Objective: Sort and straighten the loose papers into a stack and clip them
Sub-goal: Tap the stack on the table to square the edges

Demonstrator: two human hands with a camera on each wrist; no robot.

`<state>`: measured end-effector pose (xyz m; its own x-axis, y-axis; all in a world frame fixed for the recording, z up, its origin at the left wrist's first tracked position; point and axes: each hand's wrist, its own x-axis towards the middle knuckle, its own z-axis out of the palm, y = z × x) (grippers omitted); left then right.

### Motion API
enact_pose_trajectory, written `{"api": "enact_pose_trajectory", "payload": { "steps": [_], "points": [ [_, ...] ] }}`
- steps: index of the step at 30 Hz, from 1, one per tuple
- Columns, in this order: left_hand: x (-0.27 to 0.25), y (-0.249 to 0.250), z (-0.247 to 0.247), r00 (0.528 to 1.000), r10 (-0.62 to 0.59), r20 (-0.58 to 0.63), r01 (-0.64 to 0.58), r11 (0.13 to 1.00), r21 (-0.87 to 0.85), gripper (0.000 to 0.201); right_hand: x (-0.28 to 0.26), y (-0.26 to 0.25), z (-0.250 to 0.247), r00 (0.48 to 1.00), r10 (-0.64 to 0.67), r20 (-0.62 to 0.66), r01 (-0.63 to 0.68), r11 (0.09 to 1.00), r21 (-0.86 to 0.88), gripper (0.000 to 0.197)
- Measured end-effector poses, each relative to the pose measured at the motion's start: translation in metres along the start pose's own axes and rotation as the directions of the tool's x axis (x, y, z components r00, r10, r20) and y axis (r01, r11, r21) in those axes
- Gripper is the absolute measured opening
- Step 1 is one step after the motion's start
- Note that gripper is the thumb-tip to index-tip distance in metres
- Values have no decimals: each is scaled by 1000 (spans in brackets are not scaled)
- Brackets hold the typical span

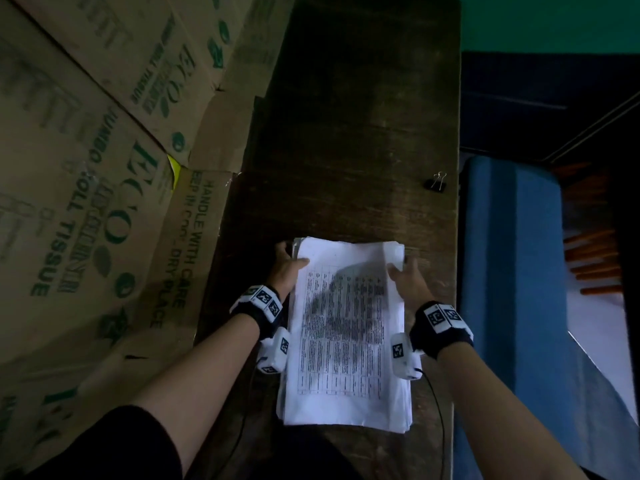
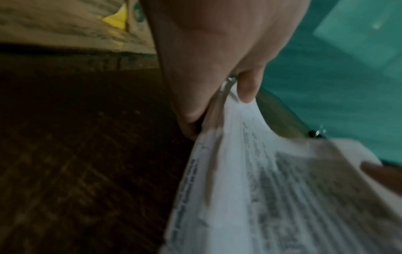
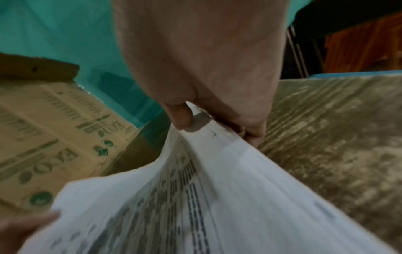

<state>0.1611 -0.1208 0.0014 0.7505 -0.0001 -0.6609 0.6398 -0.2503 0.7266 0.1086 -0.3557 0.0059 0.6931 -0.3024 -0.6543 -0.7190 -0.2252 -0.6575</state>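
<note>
A stack of white papers [image 1: 346, 341] with printed tables on top lies on the dark wooden table [image 1: 346, 133]. My left hand [image 1: 287, 268] grips the stack's far left corner, thumb on top and fingers underneath; the left wrist view shows the same pinch on the papers [image 2: 261, 189]. My right hand [image 1: 405, 275] grips the far right corner, where the sheets [image 3: 217, 189] curl upward under the thumb. A small black binder clip [image 1: 436, 183] lies on the table near its right edge, well beyond the stack and apart from both hands.
Cardboard boxes [image 1: 104, 168] printed with green lettering stand along the table's left side. A blue padded seat [image 1: 512, 254] sits to the right of the table, with orange sticks [image 1: 592, 258] beyond it. A teal wall [image 1: 554, 22] is at the back.
</note>
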Motion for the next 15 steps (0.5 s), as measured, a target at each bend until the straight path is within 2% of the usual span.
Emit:
{"api": "enact_pose_trajectory", "payload": {
  "steps": [2,4,5,7,8,9,10,12,15],
  "points": [
    [2,9,2,995,92,34,-94,994,59,67,7,-4,1,1000,14,28,-14,1000,-10,46],
    [7,12,6,987,131,92,-148,967,208,62,19,-8,-2,998,46,53,-40,993,-109,52],
    [12,13,6,987,132,88,-151,951,268,54,23,-11,-6,997,51,56,-41,985,-170,48],
    [22,18,3,990,126,56,-138,936,324,42,47,-19,-26,999,-19,37,27,972,-234,20],
    [26,21,2,990,132,52,-142,928,346,40,56,-28,-38,998,-55,10,56,975,-217,12],
    [30,23,0,988,142,65,-156,912,380,41,65,-39,-51,995,-92,-39,80,965,-249,16],
    [33,26,-1,984,152,96,-179,887,425,44,78,-50,-63,983,-135,-123,91,946,-312,32],
    [38,30,-1,975,135,177,-211,816,538,52,98,-75,-82,942,-219,-255,57,852,-520,55],
    [43,41,0,965,80,249,-225,741,632,50,121,-103,-101,915,-295,-276,23,720,-693,60]
  ]
}}
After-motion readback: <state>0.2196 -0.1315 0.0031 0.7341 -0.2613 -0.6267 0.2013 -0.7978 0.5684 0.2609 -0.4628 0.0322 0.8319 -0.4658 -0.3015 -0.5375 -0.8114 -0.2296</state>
